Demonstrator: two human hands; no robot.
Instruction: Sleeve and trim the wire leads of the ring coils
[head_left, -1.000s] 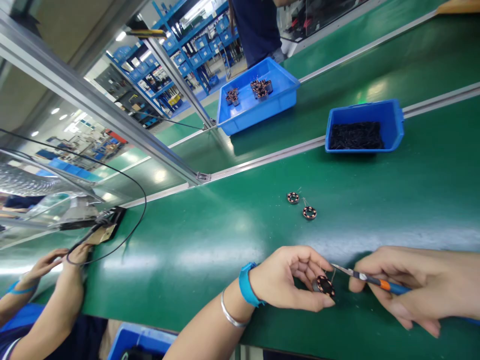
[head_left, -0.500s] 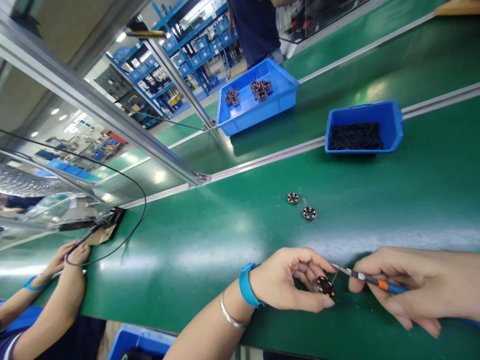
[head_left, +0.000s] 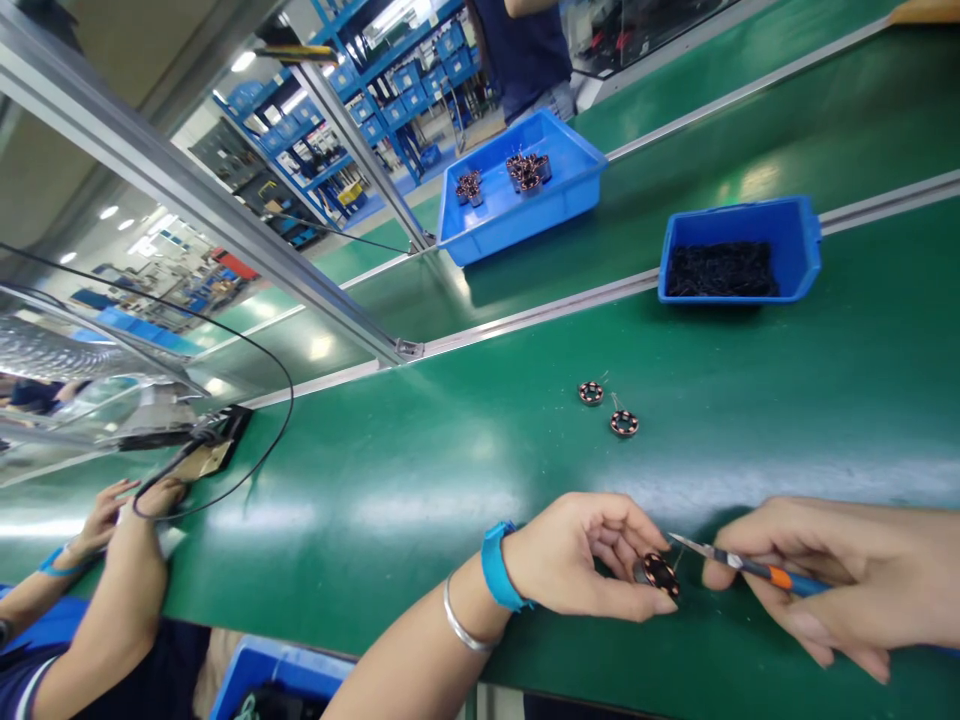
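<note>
My left hand (head_left: 592, 565) is closed on a small motor stator (head_left: 661, 576), a dark ring with copper windings, pinched between thumb and fingers and tilted. A thin wire end stands up from its right side. In my right hand (head_left: 840, 580) is a pair of pliers (head_left: 757, 568) with blue and orange handles and a slim pointed metal tip. That tip lies just right of my left fingertips, close to the wire; whether they touch I cannot tell. Beyond my hands, two more stators (head_left: 624, 424) rest on the green table with their wire ends up.
A blue bin (head_left: 739, 250) of black pieces stands at the back right. Several wound stators sit in a larger blue tray (head_left: 525, 225) behind. A metal frame post (head_left: 300, 260) rises at left, near a hanging black cable. Co-worker's arms (head_left: 112, 580) work at far left.
The view has shifted slightly, so most things sit a little further right. The pliers' tip has come slightly away from the wire; both hands keep their holds.
</note>
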